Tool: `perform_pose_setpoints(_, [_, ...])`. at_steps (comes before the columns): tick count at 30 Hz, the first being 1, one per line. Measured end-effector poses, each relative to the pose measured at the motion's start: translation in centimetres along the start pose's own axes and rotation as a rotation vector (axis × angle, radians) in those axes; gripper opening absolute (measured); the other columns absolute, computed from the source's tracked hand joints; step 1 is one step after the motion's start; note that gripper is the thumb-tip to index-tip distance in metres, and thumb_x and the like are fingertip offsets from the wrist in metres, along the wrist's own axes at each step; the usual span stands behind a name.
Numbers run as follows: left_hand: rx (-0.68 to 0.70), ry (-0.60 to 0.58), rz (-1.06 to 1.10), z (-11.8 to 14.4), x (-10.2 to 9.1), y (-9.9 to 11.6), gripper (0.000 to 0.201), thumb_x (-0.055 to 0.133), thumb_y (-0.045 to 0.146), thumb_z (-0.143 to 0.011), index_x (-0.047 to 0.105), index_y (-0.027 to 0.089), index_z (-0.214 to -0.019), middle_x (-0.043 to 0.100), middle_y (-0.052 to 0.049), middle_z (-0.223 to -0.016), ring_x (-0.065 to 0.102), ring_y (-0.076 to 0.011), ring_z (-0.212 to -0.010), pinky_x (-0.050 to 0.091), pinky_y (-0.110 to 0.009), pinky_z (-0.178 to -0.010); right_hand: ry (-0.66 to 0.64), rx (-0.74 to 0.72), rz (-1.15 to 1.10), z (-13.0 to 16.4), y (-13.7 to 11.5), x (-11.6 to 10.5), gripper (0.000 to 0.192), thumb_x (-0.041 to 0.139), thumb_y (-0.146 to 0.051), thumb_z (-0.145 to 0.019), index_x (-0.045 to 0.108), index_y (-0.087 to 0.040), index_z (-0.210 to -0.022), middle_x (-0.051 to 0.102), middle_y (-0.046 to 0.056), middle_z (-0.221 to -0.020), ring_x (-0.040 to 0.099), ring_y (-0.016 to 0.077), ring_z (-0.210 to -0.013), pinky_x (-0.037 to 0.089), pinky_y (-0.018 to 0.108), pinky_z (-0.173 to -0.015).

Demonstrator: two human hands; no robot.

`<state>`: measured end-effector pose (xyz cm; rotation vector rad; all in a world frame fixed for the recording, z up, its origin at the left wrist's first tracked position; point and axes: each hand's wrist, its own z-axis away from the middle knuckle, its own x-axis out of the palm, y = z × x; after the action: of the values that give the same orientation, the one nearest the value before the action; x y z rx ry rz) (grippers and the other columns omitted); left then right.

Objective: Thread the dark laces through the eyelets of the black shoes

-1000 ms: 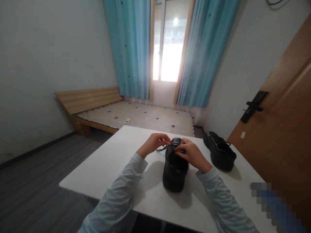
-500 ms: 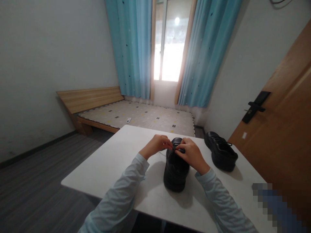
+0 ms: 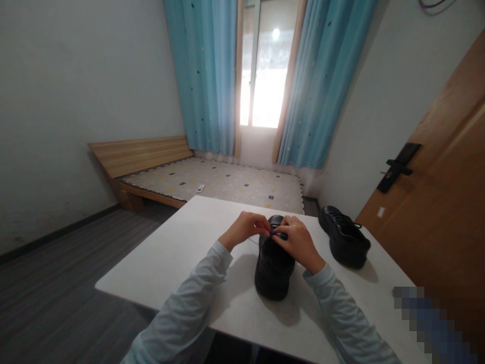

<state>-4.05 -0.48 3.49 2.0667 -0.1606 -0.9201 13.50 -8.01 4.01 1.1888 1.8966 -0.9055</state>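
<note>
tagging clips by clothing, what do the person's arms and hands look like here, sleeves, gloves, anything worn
Both arms wear long, loose, pale blue-grey sleeves with gathered cuffs ending at the wrists. The left hand and right hand are bare: no gloves are worn, and no rings, watch or markings can be made out on them. The fabric looks plain, without print or logo.

Shoe [image 3: 273, 268]: plain black. Second shoe [image 3: 344, 236], at 3 o'clock of it: plain black. Table [image 3: 178, 253]: white. Sleeves [image 3: 189, 303]: pale blue. Curtains [image 3: 204, 76]: turquoise with small dark specks. Mattress [image 3: 227, 184]: cream with yellow and dark squares. Door [image 3: 443, 202]: brown wood.
</note>
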Motion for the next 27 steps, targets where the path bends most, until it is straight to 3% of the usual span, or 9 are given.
perform_pose_setpoints(7, [-0.093,-0.035,0.143,0.1,0.1,0.2,0.017,0.068,0.027,-0.068,0.068,0.015,-0.08,0.068,-0.002,-0.068,0.063,-0.0129,-0.064,0.047,-0.018,-0.056,0.002,0.03,-0.059,-0.1,0.0,0.1,0.007,0.066,-0.026,-0.074,0.07,-0.021,-0.072,0.056,0.004,-0.077,0.049,0.0204,-0.08,0.037,0.032,-0.071])
perform_pose_setpoints(11, [-0.093,0.049,0.107,0.0,0.0,0.4,0.019,0.061,0.03,-0.076,0.066,0.015,-0.086,0.066,-0.001,-0.067,0.06,-0.0099,-0.055,0.043,-0.017,-0.049,-0.011,0.033,-0.1,-0.1,0.0,-0.2,0.003,0.066,-0.022,-0.073,0.068,-0.02,-0.07,0.056,0.004,-0.079,0.05,0.0203,-0.082,0.037,0.032,-0.073])
perform_pose_setpoints(16, [-0.093,0.195,-0.176,0.0,-0.3,-0.3,0.019,0.055,0.032,-0.082,0.066,0.018,-0.087,0.069,0.0,-0.077,0.057,-0.0077,-0.051,0.042,-0.018,-0.054,-0.044,0.04,-0.158,-0.1,0.1,-1.2,0.007,0.065,-0.022,-0.073,0.066,-0.019,-0.067,0.054,0.004,-0.077,0.05,0.0205,-0.083,0.038,0.032,-0.074])
perform_pose_setpoints(20, [-0.184,0.269,-0.497,0.1,-0.5,-1.6,0.014,0.056,0.027,-0.081,0.067,0.021,-0.085,0.069,-0.001,-0.082,0.061,-0.0136,-0.068,0.044,-0.023,-0.065,-0.09,0.031,-0.232,-0.1,0.4,-2.0,0.009,0.064,-0.021,-0.073,0.064,-0.018,-0.065,0.054,0.004,-0.076,0.051,0.0195,-0.08,0.038,0.031,-0.072])
perform_pose_setpoints(27, [-0.338,0.161,-0.712,0.7,-0.6,-2.9,0.013,0.057,0.029,-0.08,0.068,0.024,-0.083,0.068,-0.003,-0.088,0.062,-0.0172,-0.081,0.044,-0.025,-0.069,-0.178,-0.007,-0.336,0.0,1.4,-2.9,0.01,0.065,-0.021,-0.072,0.063,-0.017,-0.063,0.054,0.003,-0.075,0.052,0.0182,-0.076,0.039,0.03,-0.071])
